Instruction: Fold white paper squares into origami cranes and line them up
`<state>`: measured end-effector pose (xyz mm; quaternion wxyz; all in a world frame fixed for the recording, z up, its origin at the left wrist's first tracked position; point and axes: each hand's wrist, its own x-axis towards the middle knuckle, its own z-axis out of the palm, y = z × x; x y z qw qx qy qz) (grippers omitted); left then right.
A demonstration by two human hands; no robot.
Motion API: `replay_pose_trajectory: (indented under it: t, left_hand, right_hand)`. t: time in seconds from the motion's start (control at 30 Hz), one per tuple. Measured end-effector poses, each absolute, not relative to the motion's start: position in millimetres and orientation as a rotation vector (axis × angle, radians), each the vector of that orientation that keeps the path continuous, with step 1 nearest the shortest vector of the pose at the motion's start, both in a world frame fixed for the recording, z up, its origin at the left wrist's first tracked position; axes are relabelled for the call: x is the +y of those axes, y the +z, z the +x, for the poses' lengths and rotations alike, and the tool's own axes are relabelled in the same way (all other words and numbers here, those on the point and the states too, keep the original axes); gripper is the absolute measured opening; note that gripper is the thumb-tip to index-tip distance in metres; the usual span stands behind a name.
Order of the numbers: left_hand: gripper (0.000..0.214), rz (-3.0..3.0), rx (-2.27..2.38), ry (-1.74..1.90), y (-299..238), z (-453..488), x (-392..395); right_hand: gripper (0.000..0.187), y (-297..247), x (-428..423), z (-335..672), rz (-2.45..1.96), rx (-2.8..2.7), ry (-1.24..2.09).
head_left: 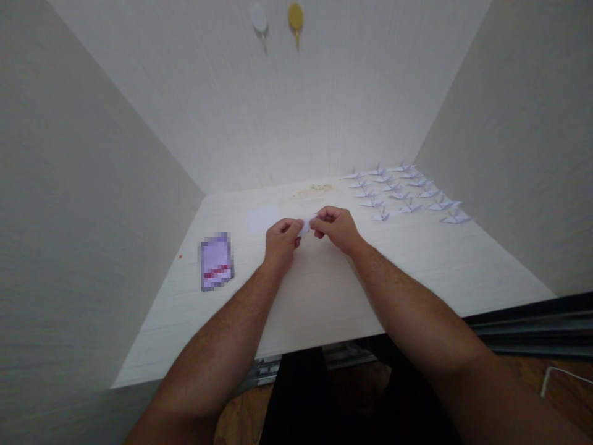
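Above the middle of the white table, my left hand [283, 241] and my right hand [336, 227] face each other. Between them is a small piece of folded white paper [306, 227], pinched at its left end by my left thumb and fingers and at its right end by my right ones. My fingers cover much of it, so its exact shape cannot be made out. Just left of and behind my left hand lies a flat white paper sheet [262, 219]. To the right of my right hand stand several white folded paper cranes [390, 187], set out in rows.
A blurred-out purple item [216, 262] lies at the left of the white table [319, 296], with a small orange speck [180, 256] near it. Walls enclose the back and both sides. A white hook [259, 20] and a yellow hook [295, 17] are on the back wall.
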<state>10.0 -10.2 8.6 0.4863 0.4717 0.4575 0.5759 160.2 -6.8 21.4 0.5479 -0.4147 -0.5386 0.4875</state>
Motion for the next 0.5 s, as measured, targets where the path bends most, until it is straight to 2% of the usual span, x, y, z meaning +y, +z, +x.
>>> replay_pose_trajectory:
  t: [0.3, 0.5]
  left_hand:
    - [0.024, 1.42, 1.359, 1.516, 10.4, 10.5, -16.4]
    - [0.014, 1.696, 1.44, 1.552, 8.7, 8.9, -20.0]
  right_hand:
    - [0.018, 24.0, -6.7, 157.3, -1.094, -1.214, 1.036]
    - [0.013, 25.1, -5.3, 155.1, -1.14, -1.163, 1.018]
